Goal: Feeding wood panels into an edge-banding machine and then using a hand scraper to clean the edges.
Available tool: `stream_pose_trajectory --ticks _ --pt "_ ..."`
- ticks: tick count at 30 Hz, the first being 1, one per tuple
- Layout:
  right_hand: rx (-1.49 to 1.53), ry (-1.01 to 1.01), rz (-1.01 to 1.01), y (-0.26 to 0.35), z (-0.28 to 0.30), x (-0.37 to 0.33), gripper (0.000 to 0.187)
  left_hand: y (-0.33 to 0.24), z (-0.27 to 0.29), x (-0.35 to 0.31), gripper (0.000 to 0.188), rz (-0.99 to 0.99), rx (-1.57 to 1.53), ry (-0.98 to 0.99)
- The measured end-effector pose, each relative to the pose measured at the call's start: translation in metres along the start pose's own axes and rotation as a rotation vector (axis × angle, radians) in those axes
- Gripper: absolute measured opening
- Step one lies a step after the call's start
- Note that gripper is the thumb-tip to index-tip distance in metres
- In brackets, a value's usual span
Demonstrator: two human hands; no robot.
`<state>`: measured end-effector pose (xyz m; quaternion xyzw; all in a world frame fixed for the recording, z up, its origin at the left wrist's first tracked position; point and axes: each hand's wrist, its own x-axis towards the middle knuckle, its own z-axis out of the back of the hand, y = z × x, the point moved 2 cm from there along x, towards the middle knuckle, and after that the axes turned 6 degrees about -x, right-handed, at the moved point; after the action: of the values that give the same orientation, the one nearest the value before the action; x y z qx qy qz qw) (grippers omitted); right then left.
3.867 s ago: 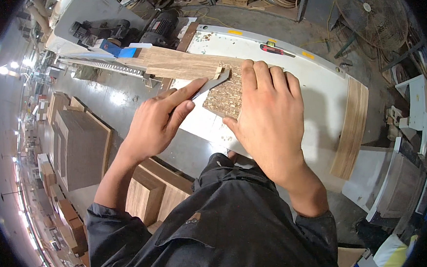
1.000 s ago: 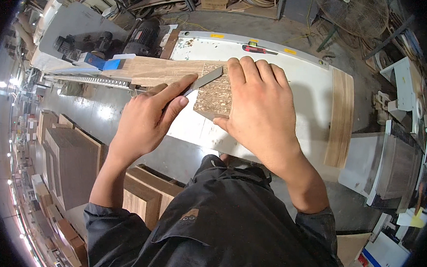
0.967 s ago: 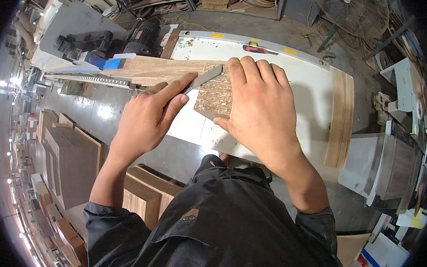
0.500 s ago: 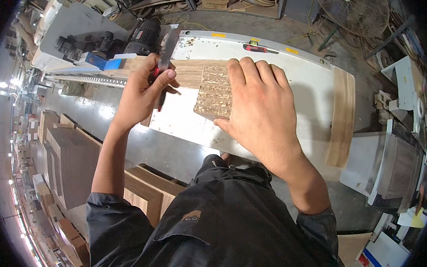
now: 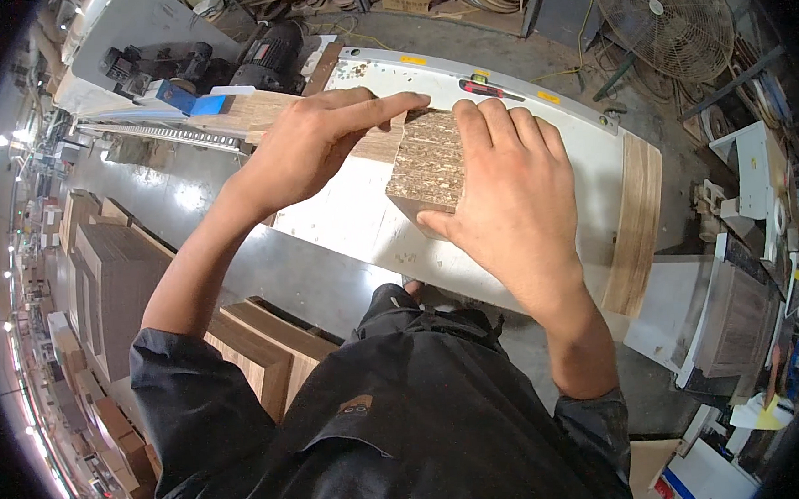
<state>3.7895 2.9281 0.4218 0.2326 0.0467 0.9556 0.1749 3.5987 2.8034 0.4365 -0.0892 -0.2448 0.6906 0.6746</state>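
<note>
A chipboard block (image 5: 431, 161) with a rough speckled face stands on the white worktable (image 5: 353, 229). My right hand (image 5: 507, 206) lies flat over its right side, with the thumb hooked under the near corner, and grips it. My left hand (image 5: 320, 140) reaches across from the left. Its fingers are stretched out along the block's far edge and touch it, and I see nothing in that hand. Under the left hand a pale wooden plank (image 5: 245, 113) runs off to the left.
A long strip of wood-grain edging (image 5: 636, 226) lies along the table's right end. A toothed metal rail (image 5: 164, 134), an electric motor (image 5: 269, 56) and a blue part stand at the back left. Stacked panels (image 5: 117, 276) and boards (image 5: 259, 340) sit by my legs. A fan (image 5: 669, 23) stands at the back right.
My left hand held a flat tool against the block, carried it to the back left, and has come back without it to the block's far edge. The right hand stayed put.
</note>
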Motion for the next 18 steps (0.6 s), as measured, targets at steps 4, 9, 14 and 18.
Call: stream_pose_trajectory --ticks 4,9,14,18 --pt "0.012 0.099 -0.036 -0.001 0.004 0.004 0.095 -0.016 0.003 -0.019 0.058 -0.012 -0.025 0.041" --pt "0.016 0.082 -0.039 -0.005 0.0 0.008 0.097 -0.038 0.009 -0.056 0.071 -0.078 0.003 0.293" --pt "0.008 0.095 -0.034 -0.004 0.005 0.011 0.097 -0.035 -0.001 -0.07 0.024 0.154 -0.372 0.035" --pt "-0.017 0.047 -0.006 -0.001 0.002 0.01 0.089 -0.023 -0.001 -0.055 0.021 0.303 -0.316 -0.143"
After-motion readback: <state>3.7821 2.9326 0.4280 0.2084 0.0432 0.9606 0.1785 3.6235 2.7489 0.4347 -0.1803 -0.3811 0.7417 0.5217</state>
